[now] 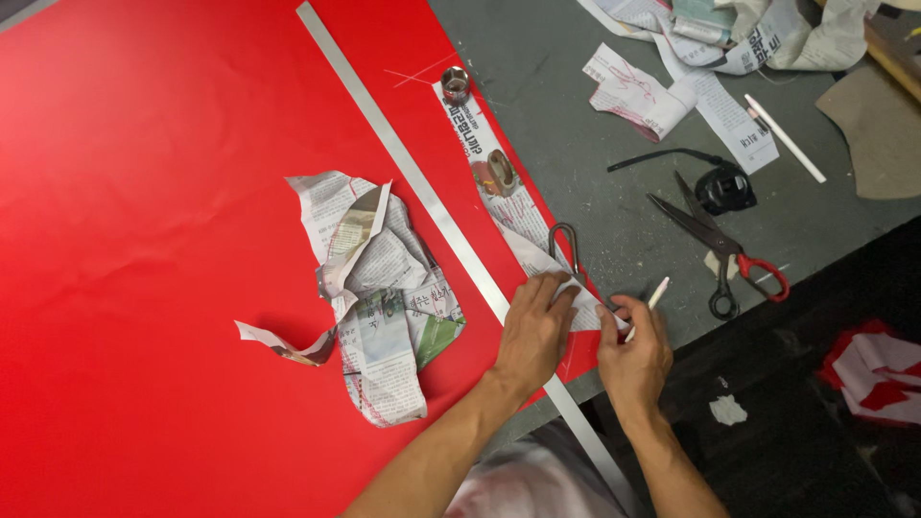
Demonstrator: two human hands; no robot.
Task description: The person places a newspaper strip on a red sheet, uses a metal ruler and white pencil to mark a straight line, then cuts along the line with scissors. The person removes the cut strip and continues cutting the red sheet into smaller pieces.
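1. A large smooth red paper sheet (144,240) covers most of the grey worktable (576,192). It looks thin and floppy, likely to crease if dragged.
2. A long flat metal straightedge (403,163) lies diagonally across the red sheet. It looks stiff and slick, so it probably slides unless pressed flat.
3. A crumpled heap of cut newspaper (379,297) rests on the red sheet, left of the straightedge.
4. A narrow newspaper strip (504,197) runs along the red sheet's right edge. It appears light, soft and easily torn, so it is best handled by pressing flat rather than pulling. A small metal cylinder (455,84) and a brown tape roll (497,175) stand on it, with grey-handled scissors (564,245) at its lower end.
5. The left hand (533,331) lies on the strip's near end, fingers spread and pressing down.
6. The right hand (633,350) closes its fingers around a slim white marking pencil (657,293), tip at the strip's edge.
7. Red-handled shears (720,245) and a black tape measure (724,187) lie well apart, to the right.
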